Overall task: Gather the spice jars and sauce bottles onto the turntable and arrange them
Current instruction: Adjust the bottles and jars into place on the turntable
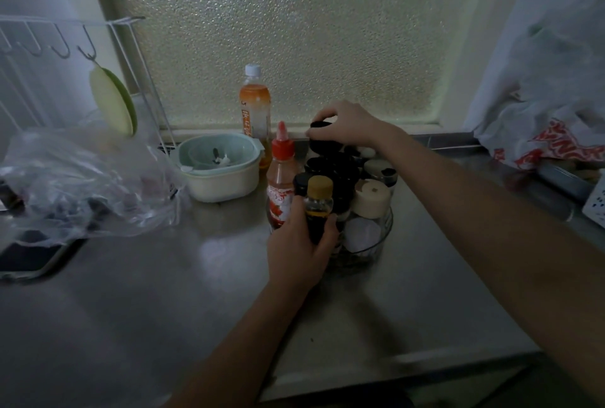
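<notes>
While dim light falls through the frosted window, the scene reads as follows.

Surface: a steel surface runs along the window sill, dull and reflective, with its front edge showing at lower right.
Room: a white wire rack with hooks stands at left; a crumpled plastic bag lies at right.
Turntable: the clear turntable sits mid-surface, crowded with dark-capped jars and a cream-capped jar.
Left hand: the left hand has its fingers wrapped around a yellow-capped sauce bottle at the turntable's near-left rim.
Right hand: the right hand has its fingers pinched on a black-lidded jar at the back of the turntable.
Beside it: a red-capped chili sauce bottle stands just left of the turntable, an orange drink bottle behind it against the window.
Open room: the near surface in front of the turntable is bare.
Left clutter: a pale bowl and a clear plastic bag.
Hard to tell: jar labels and the turntable's base are lost in shadow.
</notes>
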A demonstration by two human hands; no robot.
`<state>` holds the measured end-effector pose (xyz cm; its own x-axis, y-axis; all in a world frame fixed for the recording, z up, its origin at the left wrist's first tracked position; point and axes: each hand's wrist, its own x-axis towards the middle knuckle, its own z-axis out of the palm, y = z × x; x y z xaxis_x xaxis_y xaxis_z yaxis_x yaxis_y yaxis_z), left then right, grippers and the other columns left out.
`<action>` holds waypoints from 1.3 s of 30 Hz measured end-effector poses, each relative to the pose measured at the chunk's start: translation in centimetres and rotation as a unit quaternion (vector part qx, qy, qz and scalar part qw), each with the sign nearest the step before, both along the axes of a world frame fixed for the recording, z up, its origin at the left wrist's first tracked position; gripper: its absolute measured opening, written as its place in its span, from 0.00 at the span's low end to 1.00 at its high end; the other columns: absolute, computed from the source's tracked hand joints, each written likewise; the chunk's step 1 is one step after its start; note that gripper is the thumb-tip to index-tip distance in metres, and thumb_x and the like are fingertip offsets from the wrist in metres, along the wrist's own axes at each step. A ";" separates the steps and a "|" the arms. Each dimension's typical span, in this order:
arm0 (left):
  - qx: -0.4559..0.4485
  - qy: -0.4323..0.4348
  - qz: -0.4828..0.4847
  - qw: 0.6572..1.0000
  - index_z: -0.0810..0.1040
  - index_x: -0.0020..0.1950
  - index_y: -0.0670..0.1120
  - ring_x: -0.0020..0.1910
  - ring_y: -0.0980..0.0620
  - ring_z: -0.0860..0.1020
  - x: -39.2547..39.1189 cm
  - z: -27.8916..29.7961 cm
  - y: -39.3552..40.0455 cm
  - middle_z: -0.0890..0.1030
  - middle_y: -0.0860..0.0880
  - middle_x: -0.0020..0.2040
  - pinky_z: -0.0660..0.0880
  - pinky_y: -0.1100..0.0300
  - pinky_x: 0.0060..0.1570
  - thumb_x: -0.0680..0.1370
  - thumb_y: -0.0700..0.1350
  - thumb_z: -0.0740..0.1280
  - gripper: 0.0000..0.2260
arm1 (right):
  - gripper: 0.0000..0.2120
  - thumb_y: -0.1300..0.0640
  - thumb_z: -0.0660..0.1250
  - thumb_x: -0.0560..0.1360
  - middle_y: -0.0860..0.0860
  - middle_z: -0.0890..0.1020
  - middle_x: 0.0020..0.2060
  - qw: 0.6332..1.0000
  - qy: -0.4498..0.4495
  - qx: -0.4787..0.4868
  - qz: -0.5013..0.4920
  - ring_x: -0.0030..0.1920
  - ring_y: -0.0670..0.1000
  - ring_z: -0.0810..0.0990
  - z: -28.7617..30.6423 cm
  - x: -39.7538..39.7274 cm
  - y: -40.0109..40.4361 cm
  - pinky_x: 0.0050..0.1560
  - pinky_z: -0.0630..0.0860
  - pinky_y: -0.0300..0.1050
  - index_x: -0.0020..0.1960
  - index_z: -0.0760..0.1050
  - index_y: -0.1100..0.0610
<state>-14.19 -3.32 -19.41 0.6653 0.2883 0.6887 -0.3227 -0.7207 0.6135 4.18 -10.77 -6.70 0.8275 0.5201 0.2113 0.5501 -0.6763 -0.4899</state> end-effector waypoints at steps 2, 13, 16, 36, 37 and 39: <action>-0.002 0.003 -0.002 1.000 0.71 0.51 0.43 0.31 0.59 0.72 0.1 0.0 0.0 0.79 0.52 0.36 0.64 0.73 0.29 0.74 0.58 0.57 0.19 | 0.17 0.43 0.71 0.66 0.49 0.82 0.51 1.000 0.007 -0.002 0.011 0.49 0.48 0.80 0.1 -0.1 0.1 0.41 0.74 0.36 0.52 0.81 0.49; -0.022 0.011 -0.017 1.000 0.70 0.49 0.44 0.29 0.61 0.71 0.0 -0.1 0.4 0.74 0.56 0.34 0.64 0.72 0.28 0.73 0.59 0.56 0.19 | 0.16 0.48 0.72 0.68 0.52 0.76 0.55 0.993 0.005 -0.114 0.033 0.53 0.54 0.76 0.7 -0.4 0.6 0.50 0.76 0.47 0.54 0.78 0.50; -0.012 -0.004 -0.005 1.000 0.71 0.49 0.43 0.29 0.56 0.73 -0.1 -0.1 0.3 0.76 0.54 0.34 0.65 0.70 0.28 0.74 0.57 0.57 0.18 | 0.14 0.51 0.72 0.69 0.51 0.76 0.52 0.992 0.006 -0.119 0.049 0.50 0.52 0.76 1.1 -0.6 -0.3 0.46 0.74 0.46 0.54 0.78 0.52; -0.143 -0.063 0.024 0.987 0.67 0.53 0.55 0.38 0.57 0.76 -0.1 0.1 1.0 0.79 0.52 0.41 0.74 0.58 0.36 0.74 0.56 0.58 0.10 | 0.09 0.54 0.63 0.75 0.49 0.75 0.47 0.982 0.103 -0.140 0.068 0.43 0.48 0.75 0.7 -1.7 -2.0 0.36 0.71 0.41 0.55 0.74 0.51; -0.144 -0.066 0.020 0.987 0.67 0.52 0.55 0.37 0.57 0.76 -0.1 0.1 1.0 0.79 0.52 0.41 0.74 0.59 0.35 0.74 0.55 0.58 0.09 | 0.09 0.53 0.62 0.76 0.49 0.75 0.46 0.985 0.099 -0.129 0.064 0.43 0.48 0.74 0.5 -1.7 -2.2 0.37 0.70 0.42 0.54 0.74 0.52; -0.135 -0.069 0.015 0.988 0.67 0.52 0.55 0.36 0.56 0.76 -0.1 0.1 1.0 0.78 0.51 0.39 0.72 0.60 0.34 0.74 0.55 0.58 0.08 | 0.10 0.51 0.60 0.76 0.52 0.77 0.46 0.991 0.069 -0.110 0.044 0.46 0.52 0.76 0.3 -1.5 -2.8 0.43 0.71 0.46 0.51 0.75 0.55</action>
<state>-14.25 -2.29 -19.33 0.5591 0.4921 0.6673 -0.3981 -0.5467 0.7367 2.71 -13.56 -6.37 0.7899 0.6126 -0.0274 0.5495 -0.7270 -0.4118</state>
